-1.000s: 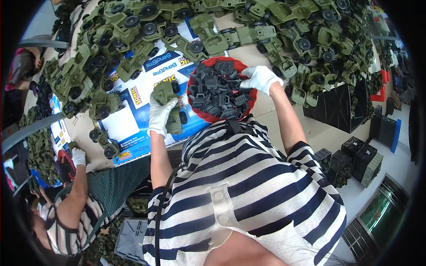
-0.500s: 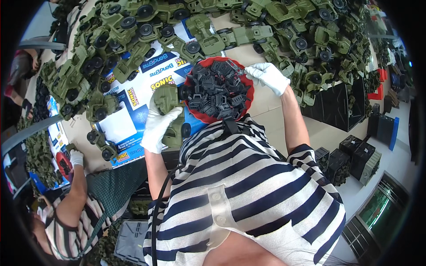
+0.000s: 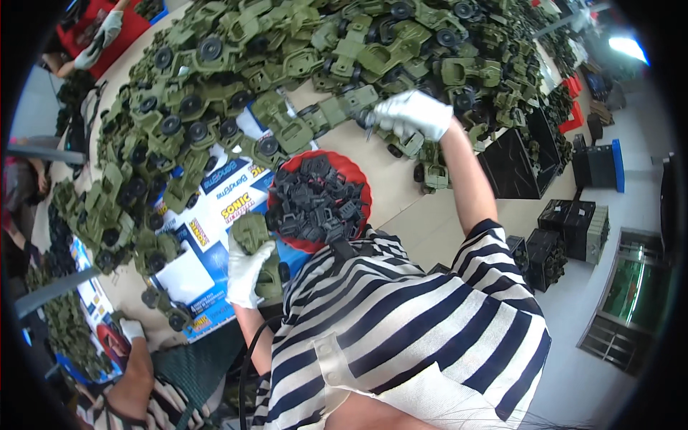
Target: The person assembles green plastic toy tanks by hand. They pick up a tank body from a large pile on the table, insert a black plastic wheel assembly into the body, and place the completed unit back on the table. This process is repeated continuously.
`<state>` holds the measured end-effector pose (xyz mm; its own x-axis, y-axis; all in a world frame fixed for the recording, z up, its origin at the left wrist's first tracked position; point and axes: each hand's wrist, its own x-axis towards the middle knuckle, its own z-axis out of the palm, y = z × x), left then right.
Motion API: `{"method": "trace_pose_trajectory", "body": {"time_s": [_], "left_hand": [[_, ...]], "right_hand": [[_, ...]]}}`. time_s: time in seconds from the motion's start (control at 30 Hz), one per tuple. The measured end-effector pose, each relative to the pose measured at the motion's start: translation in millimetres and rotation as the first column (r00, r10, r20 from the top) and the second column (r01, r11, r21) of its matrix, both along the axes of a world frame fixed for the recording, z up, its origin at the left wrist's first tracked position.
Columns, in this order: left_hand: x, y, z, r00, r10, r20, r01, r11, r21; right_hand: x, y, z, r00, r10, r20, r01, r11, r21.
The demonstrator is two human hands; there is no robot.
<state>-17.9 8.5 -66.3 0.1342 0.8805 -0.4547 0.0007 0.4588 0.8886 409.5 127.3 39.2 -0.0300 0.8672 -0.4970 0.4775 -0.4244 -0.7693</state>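
Observation:
My left hand (image 3: 247, 271), in a white glove, is closed around a green toy truck (image 3: 269, 278) beside the bowl, low over the table's near edge. A red bowl (image 3: 364, 180) with a wavy rim, heaped with small black plastic parts (image 3: 319, 197), sits against my striped top. Beyond the bowl and to its right, my gloved right hand (image 3: 414, 116) is raised with its fingers pinched. Something thin and dark shows at the fingertips, too blurred to name. Green toy trucks (image 3: 337, 107) lie just left of that hand.
A big pile of green toy trucks (image 3: 287, 61) spreads across the table's far side. Printed cardboard (image 3: 208, 276) lies at left. A black crate (image 3: 512, 168) stands at right. At left, a co-worker's gloved hand (image 3: 132, 330) is near another red bowl; other gloved hands (image 3: 109, 29) work at top left.
My view has shifted, so the table sits lower in the picture. My right hand has left the bowl's rim and moved farther away, toward the green trucks. The left hand still holds its truck.

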Motion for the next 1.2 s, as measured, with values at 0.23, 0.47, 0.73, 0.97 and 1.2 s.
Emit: {"method": "trace_pose_trajectory", "body": {"time_s": [0.23,0.47,0.73,0.97,1.2], "left_hand": [[3.5,-14.6,3.5,1.0,0.014,-0.018,-0.014,0.999,-0.031],[17.6,11.8,9.8,0.991,-0.127,0.028,0.128,0.991,-0.047],[39.7,10.5,62.9,0.996,-0.063,-0.055,0.059,0.995,-0.076],[67.6,14.1,84.4,0.993,-0.053,-0.106,0.042,0.994,-0.105],[73.6,6.1,86.7,0.986,0.032,-0.167,-0.049,0.994,-0.102]], "right_hand": [[31.5,-67.6,-41.2,0.862,-0.466,-0.197,0.492,0.863,0.111],[107.1,-130.2,1.7,0.41,-0.705,-0.578,0.865,0.1,0.491],[269.7,-16.5,111.5,0.388,-0.294,-0.874,0.796,-0.37,0.478],[296.1,18.7,206.8,0.459,-0.066,-0.886,0.483,-0.818,0.311],[276.5,-14.7,177.4,0.355,-0.233,-0.905,0.327,-0.876,0.354]]}}
